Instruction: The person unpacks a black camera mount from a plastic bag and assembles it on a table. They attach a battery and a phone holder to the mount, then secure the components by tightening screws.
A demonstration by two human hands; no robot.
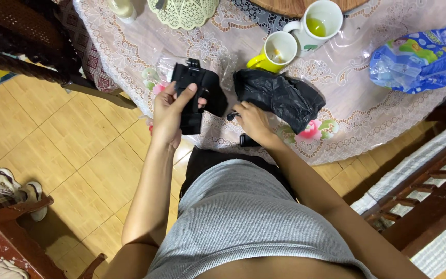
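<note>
My left hand (170, 111) grips a black strap-like harness with a plastic mount (194, 93), holding it upright over the table's near edge. My right hand (253, 120) rests on the lace-covered table (347, 77), its fingers closed on a small black part (232, 115) beside a crumpled black bag (280, 95). Another small black piece (247, 140) lies at the table's edge under my right wrist.
A yellow mug (277, 51) and a white mug (318, 23) with yellow liquid stand behind the bag. A blue plastic package (421, 59) lies at right. A white lace basket (184, 11) sits at the back. Dark wooden chairs stand at left and right, on a tiled floor.
</note>
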